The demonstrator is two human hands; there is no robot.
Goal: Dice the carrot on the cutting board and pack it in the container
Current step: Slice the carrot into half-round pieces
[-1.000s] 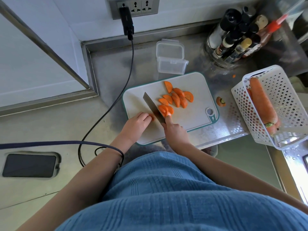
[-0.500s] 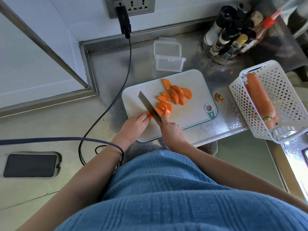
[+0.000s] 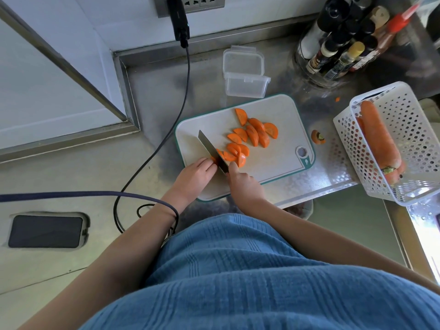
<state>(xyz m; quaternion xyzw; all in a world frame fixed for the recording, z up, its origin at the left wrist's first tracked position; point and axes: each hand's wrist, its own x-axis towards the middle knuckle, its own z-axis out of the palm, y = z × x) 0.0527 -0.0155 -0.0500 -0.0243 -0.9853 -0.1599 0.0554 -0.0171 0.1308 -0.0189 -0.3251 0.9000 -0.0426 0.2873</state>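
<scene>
A pale grey rectangular plastic cutting board with a teal rim [image 3: 281, 110] lies on the brushed steel counter [image 3: 154, 96], and everything here is placed from it. On the board's middle, a scatter of orange half-moon carrot slices [image 3: 252, 134] overlaps in two loose groups, one toward the far edge and one nearer the person. At the board's near left corner the left hand [image 3: 192, 177] has its fingers curled down, pinching a small remaining stub of carrot [image 3: 214, 160], of which only a sliver shows beside the fingertips. Touching that stub, the dark steel knife blade [image 3: 212, 151] runs diagonally, its tip pointing away to the far left. The right hand [image 3: 242, 184] grips the knife at the board's near edge, fingers wrapped round the hidden handle and the forefinger stretched along the blade's back.

Just beyond the board's far edge stands the clear plastic rectangular container [image 3: 245, 86], with its clear lid [image 3: 242, 60] propped behind it. Off the board's right end lies a cut orange carrot top with a green centre [image 3: 317, 137], and a tiny orange scrap [image 3: 337, 99] sits farther back. Right of that, a white perforated plastic basket [image 3: 409, 129] holds whole orange carrots [image 3: 378, 139]. Beyond the board's far right corner is a round clear holder of dark condiment bottles [image 3: 338, 51]. Left of the board a black cable [image 3: 171, 120] trails down from a black plug in the grey wall socket [image 3: 178, 17].
</scene>
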